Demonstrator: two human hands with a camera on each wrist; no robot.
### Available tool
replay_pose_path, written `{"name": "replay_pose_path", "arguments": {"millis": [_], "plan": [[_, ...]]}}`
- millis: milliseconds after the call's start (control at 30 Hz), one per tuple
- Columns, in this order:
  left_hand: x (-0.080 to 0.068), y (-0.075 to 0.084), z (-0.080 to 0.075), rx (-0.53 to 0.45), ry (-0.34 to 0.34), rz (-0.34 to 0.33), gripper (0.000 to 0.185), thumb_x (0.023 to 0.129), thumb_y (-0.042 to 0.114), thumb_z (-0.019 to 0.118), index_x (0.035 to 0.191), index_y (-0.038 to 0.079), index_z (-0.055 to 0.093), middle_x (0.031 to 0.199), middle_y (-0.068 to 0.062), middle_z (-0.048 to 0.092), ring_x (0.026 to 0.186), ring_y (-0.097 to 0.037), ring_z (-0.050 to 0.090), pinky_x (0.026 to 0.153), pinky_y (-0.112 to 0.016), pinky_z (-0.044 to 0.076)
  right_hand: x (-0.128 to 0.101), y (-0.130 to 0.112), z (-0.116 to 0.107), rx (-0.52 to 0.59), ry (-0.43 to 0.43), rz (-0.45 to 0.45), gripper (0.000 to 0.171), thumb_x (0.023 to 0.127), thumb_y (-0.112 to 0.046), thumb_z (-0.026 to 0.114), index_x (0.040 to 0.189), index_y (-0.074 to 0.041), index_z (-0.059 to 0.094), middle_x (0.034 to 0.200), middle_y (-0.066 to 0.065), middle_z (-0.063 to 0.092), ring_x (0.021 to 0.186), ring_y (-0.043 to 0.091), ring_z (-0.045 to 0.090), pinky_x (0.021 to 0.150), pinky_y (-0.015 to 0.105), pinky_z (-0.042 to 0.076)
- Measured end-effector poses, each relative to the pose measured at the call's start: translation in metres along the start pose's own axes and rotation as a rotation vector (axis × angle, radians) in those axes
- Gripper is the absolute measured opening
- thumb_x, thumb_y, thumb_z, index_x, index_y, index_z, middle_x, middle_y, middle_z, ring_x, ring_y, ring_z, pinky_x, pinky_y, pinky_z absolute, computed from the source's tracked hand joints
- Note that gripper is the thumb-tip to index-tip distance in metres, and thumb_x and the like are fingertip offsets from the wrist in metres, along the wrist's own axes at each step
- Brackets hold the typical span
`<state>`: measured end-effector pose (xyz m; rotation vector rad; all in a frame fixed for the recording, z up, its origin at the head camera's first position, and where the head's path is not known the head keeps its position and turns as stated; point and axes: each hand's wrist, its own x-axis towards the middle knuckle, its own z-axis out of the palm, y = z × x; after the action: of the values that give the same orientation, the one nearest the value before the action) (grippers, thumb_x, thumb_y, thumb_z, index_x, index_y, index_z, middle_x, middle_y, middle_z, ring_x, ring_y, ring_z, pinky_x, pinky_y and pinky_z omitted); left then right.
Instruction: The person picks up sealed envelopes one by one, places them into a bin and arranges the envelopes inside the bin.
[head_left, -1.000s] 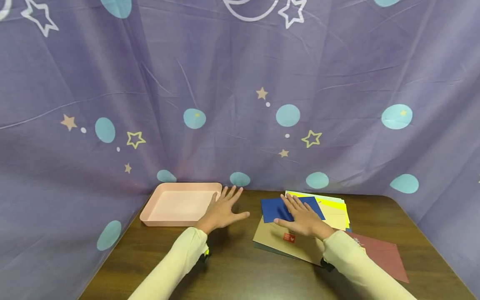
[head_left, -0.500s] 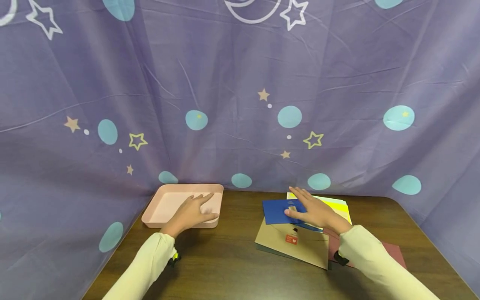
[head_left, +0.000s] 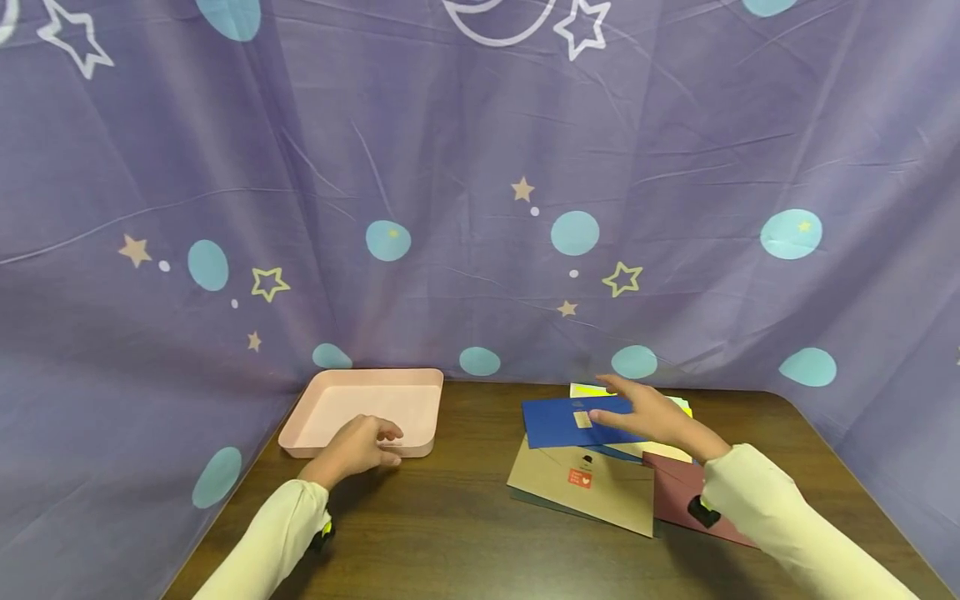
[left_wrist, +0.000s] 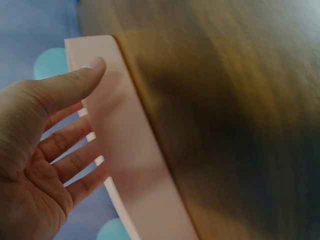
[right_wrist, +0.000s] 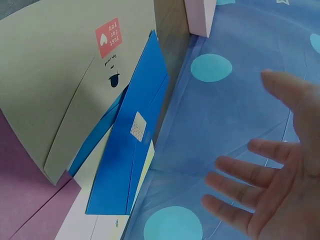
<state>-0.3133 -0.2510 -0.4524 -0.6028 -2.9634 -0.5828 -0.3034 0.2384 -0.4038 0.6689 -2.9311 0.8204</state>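
My left hand (head_left: 348, 450) is at the near edge of a shallow pink tray (head_left: 390, 377), fingers bent over it in the head view. In the left wrist view, its thumb lies outside the tray's wall (left_wrist: 130, 150) and its fingers reach behind the rim; contact is unclear. On the right, my right hand (head_left: 654, 414) hovers, fingers spread, above a blue envelope (head_left: 551, 425). Nothing is in that hand in the right wrist view. The blue envelope overlaps a kraft-brown envelope (head_left: 540, 473) with a red heart label. A maroon envelope (head_left: 671, 487) lies partly under the brown one.
Behind and under the blue envelope are pale and yellow papers (head_left: 592, 390), partly hidden by my right hand. A dark green edge shows beneath the brown envelope. The brown wooden table (head_left: 450, 517) ends at a purple patterned curtain (head_left: 465, 167).
My left hand has moved left and down, from the tray's right side to its near edge, and its fingers have bent. The right hand has drifted right, uncovering more of the blue envelope.
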Motion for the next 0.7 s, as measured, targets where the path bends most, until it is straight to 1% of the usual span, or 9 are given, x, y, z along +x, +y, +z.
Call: {"name": "replay_pose_path", "arguments": {"millis": [100, 167, 267, 333, 500, 700], "plan": [[0.0, -0.006, 0.004, 0.004, 0.022, 0.014, 0.032, 0.072, 0.018, 0.092, 0.099, 0.01, 0.078, 0.092, -0.004, 0.077, 0.088, -0.023, 0.072, 0.08, -0.04, 0.061, 0.001, 0.002, -0.002, 0.001, -0.001, -0.014, 0.071, 0.094, -0.048, 0.07, 0.148, -0.007, 0.049, 0.134, 0.021, 0.064, 0.119, 0.041, 0.065, 0.095, 0.059, 0.058], [0.001, -0.009, 0.006, 0.017, 0.036, 0.041, 0.029, 0.071, 0.018, 0.092, 0.096, 0.011, 0.078, 0.088, -0.002, 0.077, 0.083, -0.02, 0.071, 0.075, -0.036, 0.06, 0.002, 0.003, -0.004, -0.003, -0.01, -0.009, 0.066, 0.092, -0.044, 0.073, 0.142, -0.005, 0.055, 0.124, 0.02, 0.069, 0.108, 0.037, 0.07, 0.088, 0.054, 0.062], [0.004, -0.011, 0.009, 0.022, 0.045, 0.061, 0.025, 0.071, 0.016, 0.092, 0.092, 0.013, 0.078, 0.083, 0.002, 0.076, 0.078, -0.015, 0.071, 0.07, -0.03, 0.058, 0.003, 0.003, -0.005, -0.019, -0.048, -0.002, 0.058, 0.089, -0.039, 0.077, 0.132, -0.002, 0.062, 0.111, 0.017, 0.073, 0.098, 0.033, 0.073, 0.08, 0.049, 0.064], [0.005, -0.01, 0.01, 0.022, 0.047, 0.075, 0.023, 0.072, 0.015, 0.091, 0.09, 0.015, 0.078, 0.081, 0.005, 0.075, 0.075, -0.011, 0.07, 0.066, -0.027, 0.056, 0.004, 0.003, -0.005, -0.049, -0.079, 0.001, 0.055, 0.088, -0.039, 0.079, 0.126, -0.001, 0.066, 0.104, 0.013, 0.075, 0.092, 0.028, 0.073, 0.075, 0.045, 0.065], [0.01, -0.002, 0.014, 0.011, 0.055, 0.089, 0.016, 0.075, 0.014, 0.089, 0.084, 0.019, 0.076, 0.075, 0.011, 0.072, 0.069, -0.001, 0.063, 0.061, -0.022, 0.05, 0.006, 0.003, -0.004, -0.12, -0.151, 0.016, 0.051, 0.083, -0.039, 0.083, 0.118, -0.004, 0.071, 0.091, 0.001, 0.074, 0.081, 0.015, 0.069, 0.068, 0.037, 0.062], [0.018, 0.017, 0.021, 0.045, 0.071, 0.154, 0.018, 0.074, 0.011, 0.085, 0.076, 0.022, 0.072, 0.071, 0.015, 0.069, 0.068, -0.001, 0.063, 0.06, -0.02, 0.048, 0.009, 0.005, 0.004, -0.194, -0.202, -0.003, 0.038, 0.078, -0.029, 0.087, 0.104, -0.004, 0.074, 0.074, -0.006, 0.068, 0.066, 0.006, 0.06, 0.057, 0.027, 0.055]]}}
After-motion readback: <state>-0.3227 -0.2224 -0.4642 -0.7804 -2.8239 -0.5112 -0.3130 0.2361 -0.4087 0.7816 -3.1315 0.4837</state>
